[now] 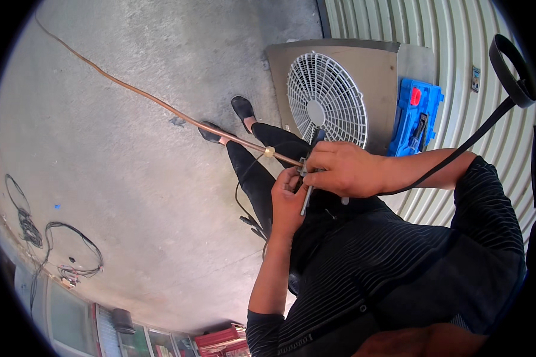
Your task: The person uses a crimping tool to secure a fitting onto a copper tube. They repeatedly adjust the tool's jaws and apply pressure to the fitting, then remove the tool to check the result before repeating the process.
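Observation:
A long copper tube [178,113] runs from the far left to my hands, with a brass nut [270,152] around it near this end. At the tube's end is a grey metal clamping tool, apparently a flaring tool [307,199], its bar pointing down between my hands. My left hand [287,193] is closed around it from below, thumb and fingers bent. From the right, my right hand [343,169] grips the tool's upper part with curled fingers. A dark piece [318,136] sticks up beyond that hand. My fingers hide most of the tool.
An outdoor unit's panel [375,65] with a white round fan grille [327,98] stands at the far right. A blue tool case [415,116] lies open beside it, near ribbed wall sheeting [458,53]. Black cables [77,226] lie on the concrete floor at left.

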Motion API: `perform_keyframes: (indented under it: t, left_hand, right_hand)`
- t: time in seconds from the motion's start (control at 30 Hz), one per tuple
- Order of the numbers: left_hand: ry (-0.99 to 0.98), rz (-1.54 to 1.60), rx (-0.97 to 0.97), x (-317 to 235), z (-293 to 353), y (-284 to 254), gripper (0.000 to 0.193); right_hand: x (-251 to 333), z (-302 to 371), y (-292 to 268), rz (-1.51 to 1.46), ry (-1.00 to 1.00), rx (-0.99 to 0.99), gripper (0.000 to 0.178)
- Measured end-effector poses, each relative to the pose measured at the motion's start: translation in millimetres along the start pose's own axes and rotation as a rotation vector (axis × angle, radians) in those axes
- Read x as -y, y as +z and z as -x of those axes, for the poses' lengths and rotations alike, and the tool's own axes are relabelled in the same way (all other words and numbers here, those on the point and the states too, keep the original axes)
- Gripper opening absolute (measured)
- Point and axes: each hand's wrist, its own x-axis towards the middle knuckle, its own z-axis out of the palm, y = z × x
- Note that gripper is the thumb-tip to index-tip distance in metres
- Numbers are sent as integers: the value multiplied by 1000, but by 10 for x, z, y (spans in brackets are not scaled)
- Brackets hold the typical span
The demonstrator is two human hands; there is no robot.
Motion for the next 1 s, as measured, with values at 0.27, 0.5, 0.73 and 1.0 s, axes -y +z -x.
perform_keyframes:
  t: [0.27,0.5,0.73,1.0]
  left_hand:
    - [114,-58,-3,105,293,148,32]
    - [203,-180,-55,111,400,282,40]
    - [269,-152,-80,-78,410,348,38]
    - [290,-97,-53,-211,344,289,35]
  right_hand:
    - [-13,174,11,-98,-205,-137,27]
    - [305,146,-86,-211,260,-76,29]
    - [445,54,-405,190,233,-79,47]
    - [565,379,-380,194,301,-105,42]
